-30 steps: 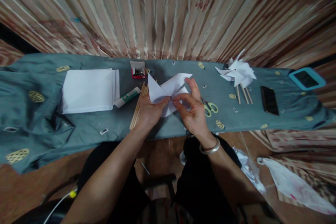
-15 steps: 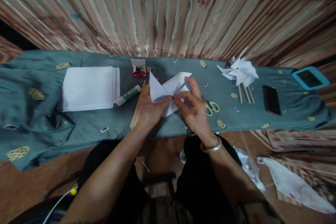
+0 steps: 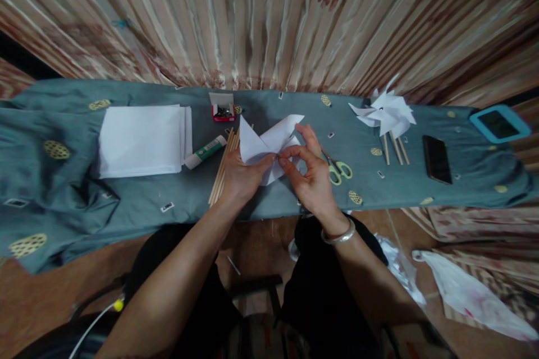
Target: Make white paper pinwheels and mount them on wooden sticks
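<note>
A white paper pinwheel [image 3: 279,133], its blades folded inward, is held up over the table in front of me. My left hand [image 3: 241,177] is closed on its left side, the thumb pressed close to the centre. Thumb and index finger of my right hand [image 3: 311,178] pinch at the centre; something small and dark shows at the fingertips, too small to name. The other right fingers are raised behind the right blade. Thin wooden sticks [image 3: 222,171] lie beside my left hand, partly covered by it. Green-handled scissors [image 3: 340,171] lie just right of my right hand.
On the cloth-covered table [image 3: 143,202] lie a stack of white paper [image 3: 138,140], a glue stick [image 3: 206,151] and an open red box [image 3: 223,112] of small metal pieces. Finished-looking pinwheels [image 3: 389,115] on sticks, a phone [image 3: 437,159] and a blue-framed device [image 3: 499,124] are rightward.
Both hands stay at the pinwheel's centre. The right blade and the raised right fingers have shifted very slightly; otherwise little differs.
</note>
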`<state>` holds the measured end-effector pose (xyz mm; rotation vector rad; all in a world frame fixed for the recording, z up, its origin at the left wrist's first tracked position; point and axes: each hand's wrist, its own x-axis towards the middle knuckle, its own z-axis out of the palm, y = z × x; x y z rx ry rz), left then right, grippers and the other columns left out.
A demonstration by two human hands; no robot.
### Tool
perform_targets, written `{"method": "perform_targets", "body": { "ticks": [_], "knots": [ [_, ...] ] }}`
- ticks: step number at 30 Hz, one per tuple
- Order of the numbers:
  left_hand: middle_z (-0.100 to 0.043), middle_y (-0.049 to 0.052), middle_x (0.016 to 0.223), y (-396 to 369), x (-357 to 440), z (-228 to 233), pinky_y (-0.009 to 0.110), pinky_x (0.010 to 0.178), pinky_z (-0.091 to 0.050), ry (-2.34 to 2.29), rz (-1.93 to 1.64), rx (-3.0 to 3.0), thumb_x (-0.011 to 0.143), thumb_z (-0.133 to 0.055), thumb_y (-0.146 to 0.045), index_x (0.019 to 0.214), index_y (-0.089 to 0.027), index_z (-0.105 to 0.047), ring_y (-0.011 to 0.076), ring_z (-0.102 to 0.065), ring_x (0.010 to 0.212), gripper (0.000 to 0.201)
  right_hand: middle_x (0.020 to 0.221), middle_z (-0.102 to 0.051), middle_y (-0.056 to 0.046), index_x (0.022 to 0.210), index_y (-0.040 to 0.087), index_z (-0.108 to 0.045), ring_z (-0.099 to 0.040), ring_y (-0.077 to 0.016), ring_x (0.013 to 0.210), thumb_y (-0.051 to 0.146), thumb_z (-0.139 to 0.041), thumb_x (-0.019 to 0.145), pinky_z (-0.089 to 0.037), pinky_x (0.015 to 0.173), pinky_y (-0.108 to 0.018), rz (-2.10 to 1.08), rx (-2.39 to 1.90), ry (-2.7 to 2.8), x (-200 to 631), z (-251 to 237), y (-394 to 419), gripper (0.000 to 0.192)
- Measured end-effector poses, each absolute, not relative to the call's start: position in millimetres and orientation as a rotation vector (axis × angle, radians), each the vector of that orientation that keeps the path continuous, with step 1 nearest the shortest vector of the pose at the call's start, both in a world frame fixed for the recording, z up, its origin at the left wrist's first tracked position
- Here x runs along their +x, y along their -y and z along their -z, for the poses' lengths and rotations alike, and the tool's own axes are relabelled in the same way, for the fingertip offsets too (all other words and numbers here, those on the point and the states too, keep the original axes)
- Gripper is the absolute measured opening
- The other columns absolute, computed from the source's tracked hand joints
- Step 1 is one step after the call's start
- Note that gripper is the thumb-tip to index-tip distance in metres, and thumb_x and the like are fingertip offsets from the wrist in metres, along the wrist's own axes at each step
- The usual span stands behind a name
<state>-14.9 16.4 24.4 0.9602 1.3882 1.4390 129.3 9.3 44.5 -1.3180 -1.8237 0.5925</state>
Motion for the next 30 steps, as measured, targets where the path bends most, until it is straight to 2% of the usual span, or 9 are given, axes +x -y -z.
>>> {"method": "perform_targets", "body": {
  "ticks": [19,26,30],
  "knots": [
    [-0.073,0.004,0.065,-13.8,-18.5,-25.7,0.024,0.05,-0.05,-1.447,-1.359,1.079,0.06,-0.074,-0.029,0.07,-0.013,-0.072,0.0178,-0.065,0.058,0.02,0.145,-0.053,-0.002,0.08,0.024,-0.069,-0.034,-0.0272,0.145,0.03,-0.067,0.08,-0.018,0.121,-0.056,-0.862,-1.291,1.603,128.9,-30.9,-15.4,0.006],
    [-0.075,0.006,0.075,-12.5,-22.7,-22.8,0.027,0.059,-0.053,-1.468,-1.37,1.156,0.057,-0.079,-0.037,0.075,-0.015,-0.073,0.0203,-0.068,0.068,0.029,0.144,-0.054,-0.004,0.079,0.024,-0.069,-0.034,-0.0278,0.145,0.032,-0.067,0.08,-0.017,0.122,-0.054,-0.941,-1.281,1.528,126.8,-28.1,-15.8,0.009],
    [-0.074,0.006,0.072,-12.7,-25.3,-16.9,0.027,0.057,-0.053,-1.46,-1.338,1.141,0.06,-0.079,-0.038,0.074,-0.014,-0.072,0.02,-0.068,0.064,0.028,0.144,-0.054,-0.004,0.079,0.024,-0.069,-0.036,-0.0277,0.144,0.032,-0.067,0.079,-0.018,0.121,-0.054,-0.936,-1.286,1.525,125.3,-27.5,-15.9,0.008]
  ]
}}
